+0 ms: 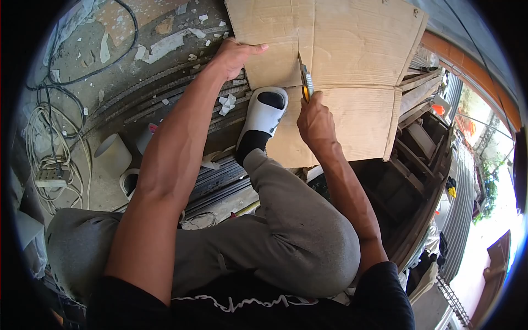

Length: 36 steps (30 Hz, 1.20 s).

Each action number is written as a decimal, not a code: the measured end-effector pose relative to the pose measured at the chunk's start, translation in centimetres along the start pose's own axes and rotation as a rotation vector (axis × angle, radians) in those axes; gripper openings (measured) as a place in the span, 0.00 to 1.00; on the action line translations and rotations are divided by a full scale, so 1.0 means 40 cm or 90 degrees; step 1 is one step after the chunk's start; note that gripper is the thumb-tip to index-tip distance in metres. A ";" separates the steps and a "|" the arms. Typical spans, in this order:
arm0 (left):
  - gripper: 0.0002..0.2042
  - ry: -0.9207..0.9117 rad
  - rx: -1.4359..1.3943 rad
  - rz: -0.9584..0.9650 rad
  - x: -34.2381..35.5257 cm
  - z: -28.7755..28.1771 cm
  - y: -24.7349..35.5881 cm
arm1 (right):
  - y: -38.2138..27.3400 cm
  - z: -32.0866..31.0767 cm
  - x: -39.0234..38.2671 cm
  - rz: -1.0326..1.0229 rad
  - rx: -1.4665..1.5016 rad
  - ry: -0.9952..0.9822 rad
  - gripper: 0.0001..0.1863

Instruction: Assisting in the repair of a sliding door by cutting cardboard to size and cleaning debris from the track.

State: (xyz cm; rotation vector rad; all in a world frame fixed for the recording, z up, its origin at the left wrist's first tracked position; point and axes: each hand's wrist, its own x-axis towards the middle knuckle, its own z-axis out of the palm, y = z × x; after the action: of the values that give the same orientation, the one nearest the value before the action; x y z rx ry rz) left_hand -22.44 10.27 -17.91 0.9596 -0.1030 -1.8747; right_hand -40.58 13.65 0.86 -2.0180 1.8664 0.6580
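A large flattened sheet of brown cardboard (352, 49), creased across and lengthwise, lies in front of me. My right hand (317, 118) is closed round a utility knife (307, 80) with a grey and yellow handle. The blade points away from me, its tip at the cardboard where a thin line runs to the far edge. My left hand (236, 55) grips the cardboard's left edge, thumb laid on top and fingers hidden beneath. One foot in a white slide sandal (261, 113) rests on the sheet's near left part.
Steel rods (148, 88) and paint flakes lie on the floor at left. A coiled cable (47, 132) with a socket block (50, 177) and a grey pipe piece (113, 153) sit farther left. A dark wooden frame (415, 159) stands at right, near corrugated sheeting (466, 203).
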 end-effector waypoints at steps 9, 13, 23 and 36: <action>0.27 -0.026 0.034 -0.037 0.008 0.010 0.012 | -0.009 -0.018 0.073 -0.011 -0.013 -0.008 0.15; 0.27 -0.024 0.030 0.023 0.010 -0.003 -0.001 | -0.004 0.005 0.077 -0.004 -0.033 -0.008 0.15; 0.28 -0.077 -0.009 -0.018 0.007 -0.014 -0.003 | 0.064 0.029 -0.018 -0.016 -0.043 -0.016 0.15; 0.18 0.019 0.027 -0.016 -0.017 0.030 -0.088 | 0.058 0.031 0.023 -0.025 0.027 -0.003 0.15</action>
State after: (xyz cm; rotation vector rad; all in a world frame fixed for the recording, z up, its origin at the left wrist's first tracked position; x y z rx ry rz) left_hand -25.67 12.20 -18.31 1.0216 -0.1139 -1.8867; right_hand -42.97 13.29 -0.47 -2.0194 1.8175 0.6065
